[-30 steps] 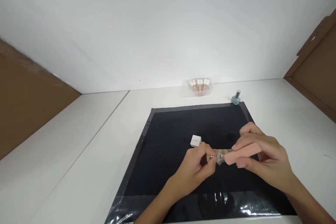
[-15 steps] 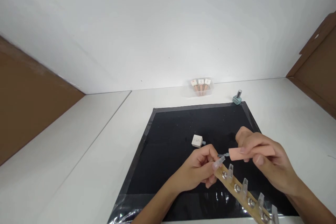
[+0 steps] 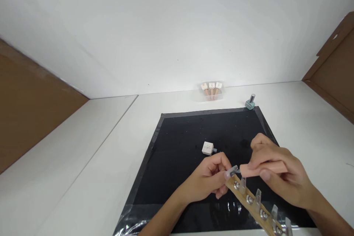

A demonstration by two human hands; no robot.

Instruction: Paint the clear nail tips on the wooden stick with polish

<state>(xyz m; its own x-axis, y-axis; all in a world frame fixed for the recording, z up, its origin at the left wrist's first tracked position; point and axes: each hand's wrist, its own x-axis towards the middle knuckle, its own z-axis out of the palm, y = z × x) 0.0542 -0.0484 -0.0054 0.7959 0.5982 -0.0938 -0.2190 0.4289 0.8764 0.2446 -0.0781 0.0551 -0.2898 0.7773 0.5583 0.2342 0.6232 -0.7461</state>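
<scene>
My left hand point(image 3: 207, 179) is closed on the end of a wooden strip point(image 3: 250, 204) that carries several clear false nail tips on metal studs. Its thumb and fingers pinch beside the endmost nail tip point(image 3: 231, 171). Between the fingers of my right hand point(image 3: 284, 177) is a nail polish brush point(image 3: 264, 169) with a thick peach handle, held nearly level. The bristles point left and meet the endmost nail tip, as far as I can see. A small white square bottle point(image 3: 207, 148) with a grey neck lies on the black mat point(image 3: 182, 132) beyond my left hand.
At the back, a clear plastic box point(image 3: 217, 97) holds three white-topped pieces with peach handles. A teal bottle with a silver cap point(image 3: 250, 104) stands by the mat's far right corner. Brown cardboard panels point(image 3: 35, 107) flank the white table, and a white wall rises behind.
My right hand has lowered the brush slightly, bringing its bristles from behind the endmost nail tip onto it. My left hand and the strip have barely moved.
</scene>
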